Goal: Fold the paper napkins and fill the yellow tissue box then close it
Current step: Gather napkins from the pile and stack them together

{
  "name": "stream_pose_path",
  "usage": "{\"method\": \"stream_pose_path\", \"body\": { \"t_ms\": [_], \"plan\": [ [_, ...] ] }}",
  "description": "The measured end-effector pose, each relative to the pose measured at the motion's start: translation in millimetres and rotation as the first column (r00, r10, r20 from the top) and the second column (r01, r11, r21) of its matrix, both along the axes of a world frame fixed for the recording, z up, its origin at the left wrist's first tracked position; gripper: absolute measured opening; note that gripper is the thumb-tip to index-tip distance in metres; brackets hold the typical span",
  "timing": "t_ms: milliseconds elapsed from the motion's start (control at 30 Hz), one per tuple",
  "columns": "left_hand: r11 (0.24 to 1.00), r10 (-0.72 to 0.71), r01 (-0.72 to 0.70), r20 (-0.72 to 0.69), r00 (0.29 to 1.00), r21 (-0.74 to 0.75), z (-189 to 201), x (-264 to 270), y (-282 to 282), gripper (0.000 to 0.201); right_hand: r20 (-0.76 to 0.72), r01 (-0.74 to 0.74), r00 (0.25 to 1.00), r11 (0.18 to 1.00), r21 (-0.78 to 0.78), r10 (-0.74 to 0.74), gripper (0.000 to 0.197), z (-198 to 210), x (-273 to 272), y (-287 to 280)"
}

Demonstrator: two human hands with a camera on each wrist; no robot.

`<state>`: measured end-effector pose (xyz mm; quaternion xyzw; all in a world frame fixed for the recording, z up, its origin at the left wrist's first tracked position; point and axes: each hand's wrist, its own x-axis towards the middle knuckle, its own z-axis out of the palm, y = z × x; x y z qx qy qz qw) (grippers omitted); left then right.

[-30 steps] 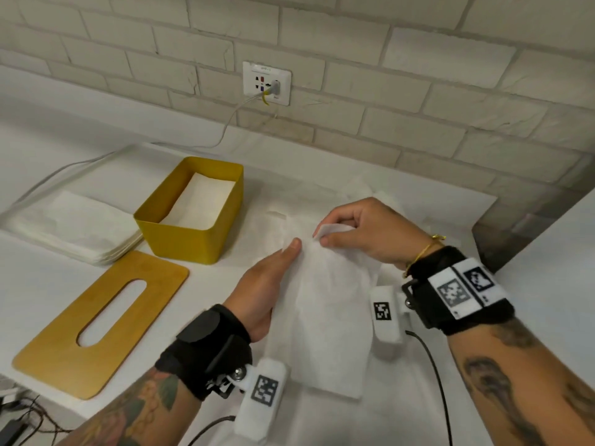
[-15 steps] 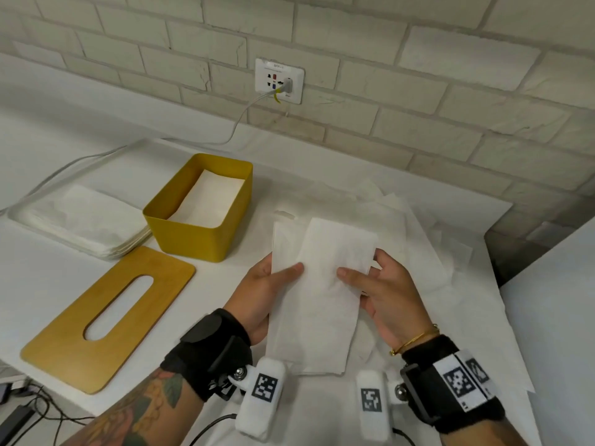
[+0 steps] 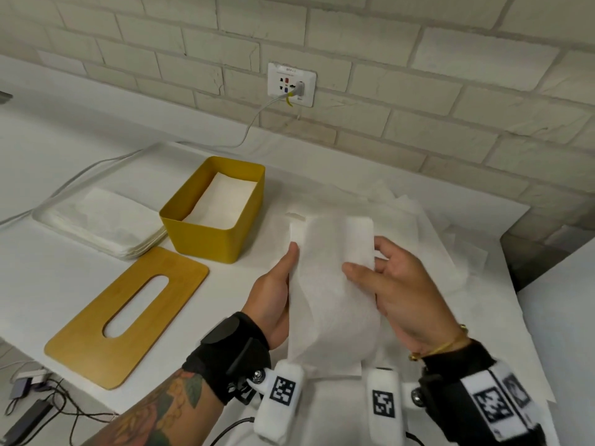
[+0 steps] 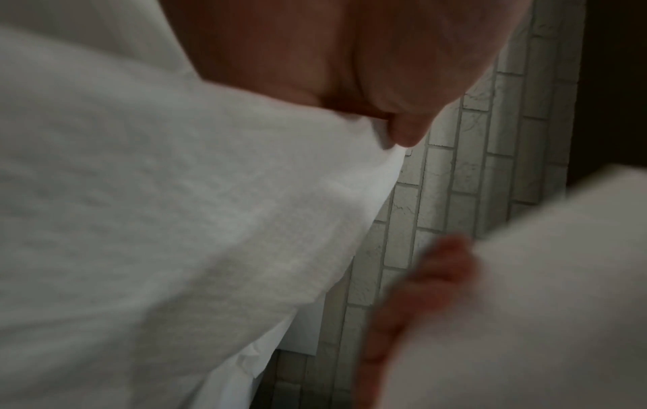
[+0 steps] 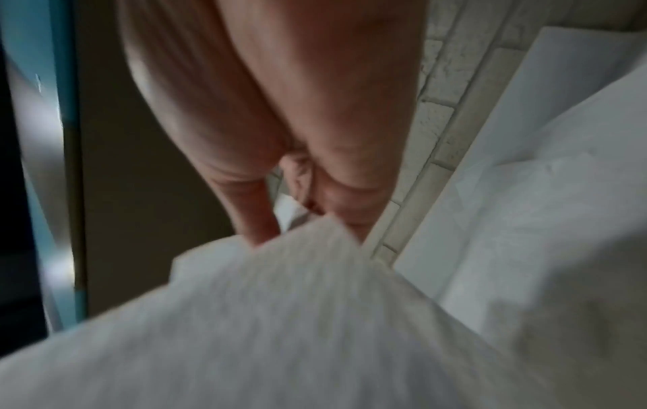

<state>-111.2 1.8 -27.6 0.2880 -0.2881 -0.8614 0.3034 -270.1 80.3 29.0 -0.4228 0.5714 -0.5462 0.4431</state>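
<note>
While I hold the napkin (image 3: 335, 284) up over the counter (image 3: 64, 284), my left hand (image 3: 273, 294) pinches its left edge with the thumb on top. My right hand (image 3: 396, 291) pinches the right edge, thumb in front and fingers behind. So each grip is closed on the same napkin. It is white, thin and soft, and I can see a little bit through it. It is long and narrow. The right side is turned over into a whiter strip near the top. The bottom end hangs down by my wrists.

From the left wrist view the napkin (image 4: 175, 221) looks bumpy, like tiny squares, and my thumb (image 4: 409, 130) sits on its edge. The right wrist view is blurry.

More white napkins (image 3: 450, 252) lie spread under my hands. The yellow tissue box (image 3: 206, 233) stands open to the left, with white paper (image 3: 222, 201) lying flat inside. Its wooden lid (image 3: 128, 317) with a long slot lies flat near the box. A stack of napkins (image 3: 103, 220) sits to the left of the box.
</note>
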Motion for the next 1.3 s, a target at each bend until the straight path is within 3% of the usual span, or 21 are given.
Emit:
{"method": "stream_pose_path", "body": {
  "t_ms": [133,267,467,833,1000,1133,1233,1300],
  "plan": [
    [0.999,0.010,-0.009,0.020,1.000,-0.052,1,1,4,0.065,-0.048,0.066,0.997,0.991,0.113,-0.061,0.030,-23,0,-11],
    [0.999,0.018,-0.016,0.045,0.999,-0.041,0,3,2,0.072,-0.078,0.087,0.994,0.989,0.122,-0.078,0.030,-29,1,-14],
    [0.996,0.002,0.003,0.060,0.998,-0.086,6,2,5,0.057,-0.098,0.117,0.990,0.986,0.120,-0.106,0.032,-34,0,-17],
    [0.989,-0.027,0.038,0.082,0.996,-0.142,2,1,3,0.049,-0.073,0.152,0.987,0.980,0.126,-0.144,0.036,-39,2,-19],
    [0.983,-0.003,0.024,0.114,0.994,-0.181,8,4,-3,0.050,-0.083,0.109,0.992,0.979,0.173,-0.096,0.062,-52,12,-13],
    [0.973,0.087,-0.054,0.138,0.987,-0.223,16,9,-11,0.048,-0.106,0.087,0.992,0.960,0.267,-0.061,0.060,-73,18,-1],
    [0.962,0.159,-0.120,0.144,0.977,-0.244,22,14,-16,0.042,-0.031,-0.035,0.998,0.932,0.362,0.049,0.053,-79,15,12],
    [0.961,0.184,-0.149,0.138,0.973,-0.232,25,17,-17,0.041,-0.084,-0.048,0.993,0.932,0.358,0.083,0.055,-73,6,17]
  ]
}}
